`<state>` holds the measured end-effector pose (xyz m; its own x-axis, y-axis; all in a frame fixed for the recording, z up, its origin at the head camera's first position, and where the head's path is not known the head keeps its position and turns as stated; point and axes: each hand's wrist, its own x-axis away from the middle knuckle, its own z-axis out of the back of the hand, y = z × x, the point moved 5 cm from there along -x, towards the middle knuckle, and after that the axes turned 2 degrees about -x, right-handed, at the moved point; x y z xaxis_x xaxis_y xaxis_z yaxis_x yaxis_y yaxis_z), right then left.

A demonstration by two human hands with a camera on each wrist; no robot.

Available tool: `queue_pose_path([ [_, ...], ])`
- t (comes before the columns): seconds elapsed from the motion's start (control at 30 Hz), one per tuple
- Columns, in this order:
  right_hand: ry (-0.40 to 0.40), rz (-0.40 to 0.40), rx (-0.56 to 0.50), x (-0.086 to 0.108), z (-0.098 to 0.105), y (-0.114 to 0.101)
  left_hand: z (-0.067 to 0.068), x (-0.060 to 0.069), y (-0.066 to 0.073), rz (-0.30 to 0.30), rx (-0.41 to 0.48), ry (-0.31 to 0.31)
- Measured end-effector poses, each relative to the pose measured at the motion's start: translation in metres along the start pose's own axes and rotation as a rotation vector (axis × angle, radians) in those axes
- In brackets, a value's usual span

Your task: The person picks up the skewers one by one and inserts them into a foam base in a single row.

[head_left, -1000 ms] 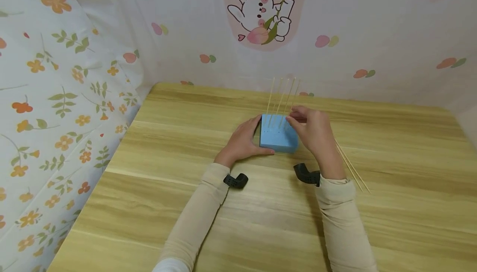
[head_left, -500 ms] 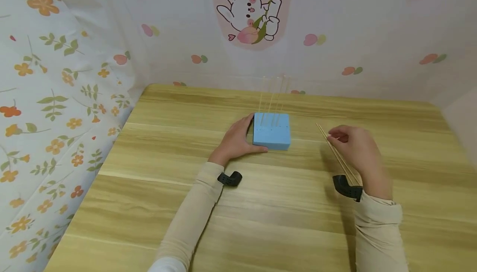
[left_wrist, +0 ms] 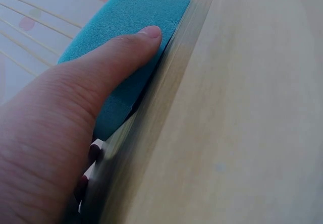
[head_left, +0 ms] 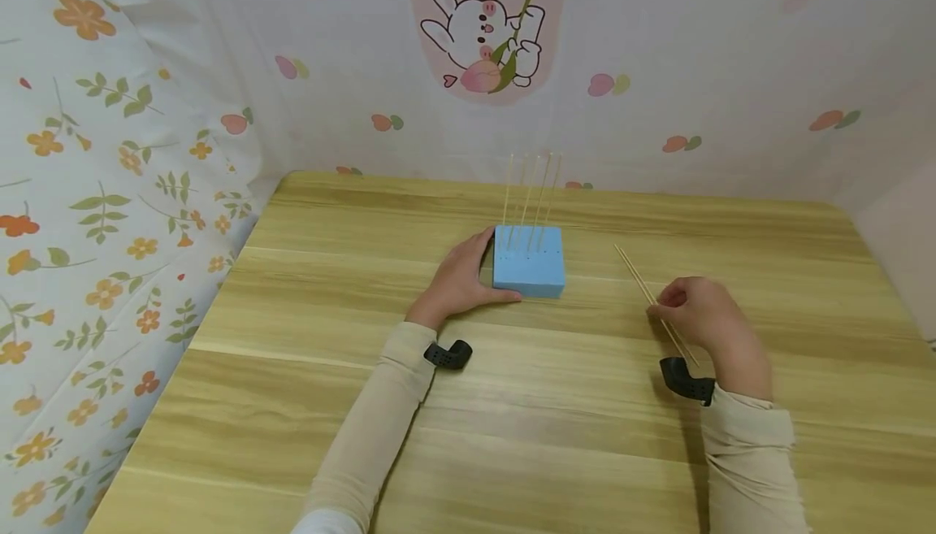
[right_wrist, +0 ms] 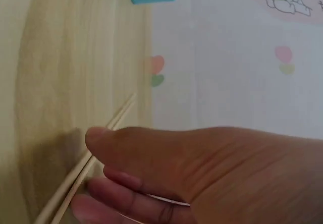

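Observation:
A blue foam block (head_left: 529,262) sits on the table with several thin wooden skewers (head_left: 528,201) standing in its rear part. Small holes dot its top. My left hand (head_left: 459,278) holds the block from the left, with the thumb (left_wrist: 128,50) along its front face and the other fingers mostly hidden. Two loose skewers (head_left: 634,271) lie close together on the table, right of the block. Over them is my right hand (head_left: 705,314), its thumb tip (right_wrist: 98,135) overlapping the skewers in the right wrist view. Its fingers are loosely bent beside them, and no firm pinch shows.
The wood-grain table (head_left: 548,453) ends at the back against a white printed cloth (head_left: 329,46) with a rabbit picture. A floral cloth (head_left: 124,217) hangs along the left side. Each wrist carries a black camera mount (head_left: 685,379).
My right hand has left the skewers standing in the block and moved right and nearer, over the loose pair. My left hand stays on the block. The head view has shifted slightly.

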<state>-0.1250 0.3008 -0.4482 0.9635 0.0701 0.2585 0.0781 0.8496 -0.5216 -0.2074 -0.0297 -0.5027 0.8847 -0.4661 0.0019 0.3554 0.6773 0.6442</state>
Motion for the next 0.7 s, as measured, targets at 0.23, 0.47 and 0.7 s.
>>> queue_pose_path([
  [0.23, -0.006, -0.043, 0.017, -0.0022, -0.0051, 0.0032, -0.0008, 0.0009, -0.0016, -0.005, -0.002, 0.011],
  [0.47, -0.051, -0.073, 0.032, -0.0021, -0.0044, 0.0074, -0.0008, 0.0005, -0.0003, -0.010, -0.005, 0.010],
  [0.7, -0.069, -0.084, 0.020, -0.0024, -0.0049, 0.0069, -0.0002, 0.0023, 0.0006, 0.017, 0.000, -0.006],
])
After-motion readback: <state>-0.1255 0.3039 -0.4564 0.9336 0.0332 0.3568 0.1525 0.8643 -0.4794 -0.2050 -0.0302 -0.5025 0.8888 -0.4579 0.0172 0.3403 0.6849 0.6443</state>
